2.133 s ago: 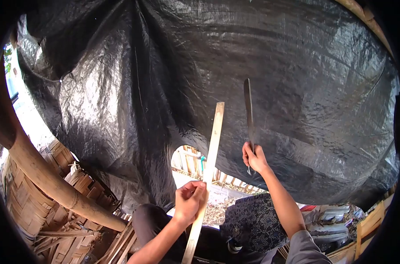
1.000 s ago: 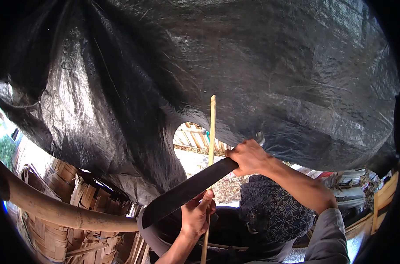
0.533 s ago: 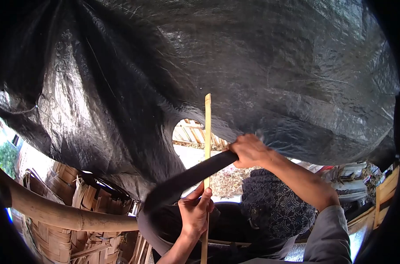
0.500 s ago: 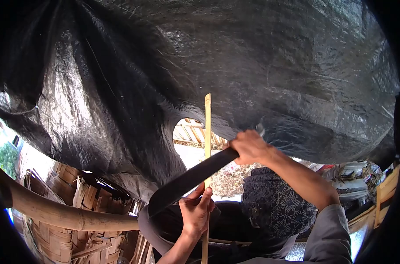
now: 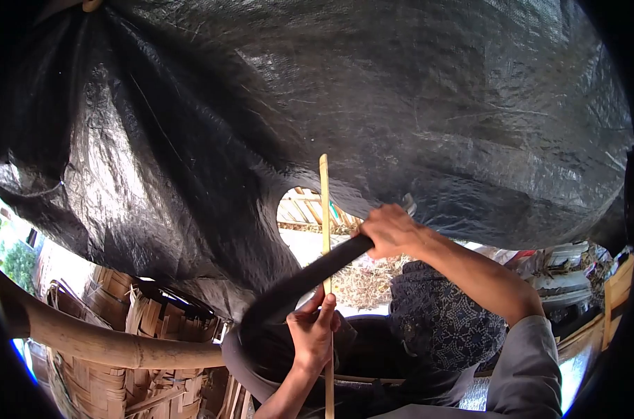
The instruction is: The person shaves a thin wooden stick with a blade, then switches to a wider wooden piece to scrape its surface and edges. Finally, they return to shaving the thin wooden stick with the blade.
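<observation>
My left hand point(image 5: 311, 334) is closed round a long, narrow bamboo strip point(image 5: 325, 209), thumb pointing up along it. The strip stands almost upright, its top end well above both hands and its lower part running down past my wrist. In my right hand point(image 5: 392, 232), fingers wrapped round the handle, is a machete point(image 5: 308, 274) with a broad dark blade. The blade slants down to the left and crosses the strip just above my left thumb. Its handle is mostly hidden by my fingers.
A large black tarp point(image 5: 401, 105) hangs across the front and overhead. At lower left a thick bamboo pole point(image 5: 100, 347) lies in front of woven bamboo baskets point(image 5: 107, 384). Dark patterned cloth point(image 5: 446, 314) is below my right forearm. Dry litter point(image 5: 362, 286) shows through the tarp's gap.
The machete blade has turned, showing a narrower, curved outline, and still crosses the strip. The strip's top has shifted slightly left and down. Both hands keep their holds.
</observation>
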{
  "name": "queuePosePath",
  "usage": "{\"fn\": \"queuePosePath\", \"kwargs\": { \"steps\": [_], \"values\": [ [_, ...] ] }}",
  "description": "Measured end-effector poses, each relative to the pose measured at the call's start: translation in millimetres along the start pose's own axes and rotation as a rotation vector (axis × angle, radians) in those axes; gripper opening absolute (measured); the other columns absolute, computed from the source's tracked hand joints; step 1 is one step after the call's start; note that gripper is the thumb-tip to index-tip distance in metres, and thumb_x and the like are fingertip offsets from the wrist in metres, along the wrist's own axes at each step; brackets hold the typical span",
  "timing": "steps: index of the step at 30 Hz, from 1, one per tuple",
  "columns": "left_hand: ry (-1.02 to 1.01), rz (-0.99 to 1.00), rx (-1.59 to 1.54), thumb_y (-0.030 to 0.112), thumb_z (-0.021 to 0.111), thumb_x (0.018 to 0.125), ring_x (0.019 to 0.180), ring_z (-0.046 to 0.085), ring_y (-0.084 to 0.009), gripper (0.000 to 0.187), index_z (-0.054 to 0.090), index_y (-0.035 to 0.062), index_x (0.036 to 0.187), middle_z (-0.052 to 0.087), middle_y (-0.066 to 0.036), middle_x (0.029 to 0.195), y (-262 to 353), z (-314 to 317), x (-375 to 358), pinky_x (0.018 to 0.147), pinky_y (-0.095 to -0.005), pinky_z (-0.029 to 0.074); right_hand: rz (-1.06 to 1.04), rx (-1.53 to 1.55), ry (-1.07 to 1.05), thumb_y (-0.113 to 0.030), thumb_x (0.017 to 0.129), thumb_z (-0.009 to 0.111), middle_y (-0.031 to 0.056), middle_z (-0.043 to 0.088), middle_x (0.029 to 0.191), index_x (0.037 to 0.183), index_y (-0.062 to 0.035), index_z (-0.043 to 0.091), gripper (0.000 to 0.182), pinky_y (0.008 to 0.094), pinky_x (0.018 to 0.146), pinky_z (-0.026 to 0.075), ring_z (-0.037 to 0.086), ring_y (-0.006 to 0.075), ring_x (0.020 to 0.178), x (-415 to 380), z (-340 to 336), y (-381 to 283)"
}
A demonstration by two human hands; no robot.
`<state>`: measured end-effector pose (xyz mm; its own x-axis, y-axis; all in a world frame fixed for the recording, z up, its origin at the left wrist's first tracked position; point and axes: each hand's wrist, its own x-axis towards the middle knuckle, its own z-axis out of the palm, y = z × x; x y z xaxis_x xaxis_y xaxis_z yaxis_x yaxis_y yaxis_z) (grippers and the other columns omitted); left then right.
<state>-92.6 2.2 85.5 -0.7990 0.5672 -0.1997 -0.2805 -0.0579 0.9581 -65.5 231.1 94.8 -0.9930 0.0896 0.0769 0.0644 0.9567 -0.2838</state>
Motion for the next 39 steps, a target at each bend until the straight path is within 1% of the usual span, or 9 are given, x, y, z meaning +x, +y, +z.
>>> {"fn": "queuePosePath", "kwargs": {
  "steps": [6,12,18,21,24,28,32,34,39],
  "values": [
    [0.011,0.012,-0.017,0.014,0.063,0.083,0.05,0.04,-0.0027,0.039,0.053,-0.0061,0.115,0.049,0.004,0.066,5.5,0.7,5.0,0.045,-0.0176,0.034,0.174,0.152,0.002,-0.022,0.063,0.057,0.0202,0.062,0.073,0.078,-0.0014,0.065,0.027,0.0427,0.063,0.05,0.063,0.0332,0.068,3.1,14.7,1.8],
    [-0.012,-0.043,-0.029,0.013,0.063,0.083,0.05,0.039,-0.0029,0.038,0.053,-0.0062,0.114,0.049,0.004,0.07,-2.5,5.1,4.4,0.046,-0.0184,0.035,-0.06,0.005,-0.017,-0.024,0.062,0.059,0.0192,0.062,0.071,0.077,-0.0028,0.066,0.026,0.0421,0.063,0.051,0.064,0.0317,0.067,2.9,0.9,-13.4],
    [0.024,-0.04,-0.041,0.008,0.066,0.08,0.05,0.042,-0.0046,0.037,0.055,-0.0068,0.112,0.054,0.0,0.073,-8.3,3.1,3.7,0.044,-0.0196,0.035,0.391,0.444,0.125,-0.025,0.076,0.052,0.0219,0.06,0.067,0.078,0.0017,0.063,0.029,0.0426,0.057,0.048,0.062,0.0334,0.062,15.2,13.3,11.6],
    [0.0,-0.046,-0.064,0.009,0.066,0.08,0.051,0.042,-0.0047,0.038,0.055,-0.0057,0.113,0.053,0.001,0.073,-10.7,4.6,6.2,0.044,-0.0196,0.035,0.229,0.387,0.009,-0.024,0.078,0.051,0.0239,0.06,0.069,0.08,0.0031,0.062,0.03,0.0449,0.059,0.047,0.062,0.0363,0.064,7.7,14.4,5.5],
    [0.007,-0.046,-0.051,0.011,0.065,0.081,0.051,0.042,-0.0044,0.037,0.055,-0.005,0.113,0.053,0.001,0.071,-15.0,4.0,5.5,0.045,-0.0193,0.035,-0.16,0.073,0.073,-0.022,0.06,0.061,0.0163,0.06,0.061,0.073,-0.0046,0.065,0.022,0.0432,0.057,0.047,0.061,0.0329,0.058,3.0,18.0,-1.2],
    [0.042,-0.051,0.043,0.015,0.065,0.082,0.05,0.039,-0.0037,0.039,0.055,-0.0042,0.113,0.05,0.004,0.067,-12.0,0.8,4.1,0.046,-0.019,0.034,0.03,0.059,0.025,-0.022,0.059,0.061,0.0165,0.06,0.059,0.067,-0.0013,0.064,0.023,0.0392,0.056,0.05,0.062,0.0301,0.058,14.1,21.1,16.6],
    [0.048,-0.038,0.042,0.015,0.064,0.082,0.05,0.04,-0.0037,0.038,0.055,-0.0058,0.113,0.05,0.003,0.066,-11.4,6.3,5.8,0.046,-0.0185,0.034,0.442,0.671,-0.087,-0.033,0.083,0.049,0.0158,0.062,0.065,0.082,0.0002,0.064,0.036,0.0394,0.054,0.047,0.059,0.0271,0.056,11.1,41.8,9.6],
    [0.039,-0.054,0.018,0.015,0.064,0.082,0.051,0.041,-0.0037,0.038,0.055,-0.0069,0.112,0.049,0.004,0.065,-11.7,3.9,8.0,0.045,-0.0184,0.033,0.394,0.691,-0.15,-0.033,0.091,0.039,0.0167,0.062,0.071,0.095,-0.0008,0.061,0.039,0.0385,0.058,0.046,0.059,0.0259,0.063,9.2,54.2,0.5],
    [0.035,-0.059,-0.017,0.013,0.064,0.082,0.05,0.04,-0.0041,0.036,0.055,-0.006,0.112,0.052,0.002,0.07,-9.8,1.0,3.9,0.045,-0.0189,0.033,0.205,0.226,-0.074,-0.023,0.067,0.061,0.0148,0.064,0.071,0.083,-0.0038,0.066,0.025,0.0391,0.058,0.049,0.063,0.0264,0.064,12.5,13.9,22.6]
  ]
}}
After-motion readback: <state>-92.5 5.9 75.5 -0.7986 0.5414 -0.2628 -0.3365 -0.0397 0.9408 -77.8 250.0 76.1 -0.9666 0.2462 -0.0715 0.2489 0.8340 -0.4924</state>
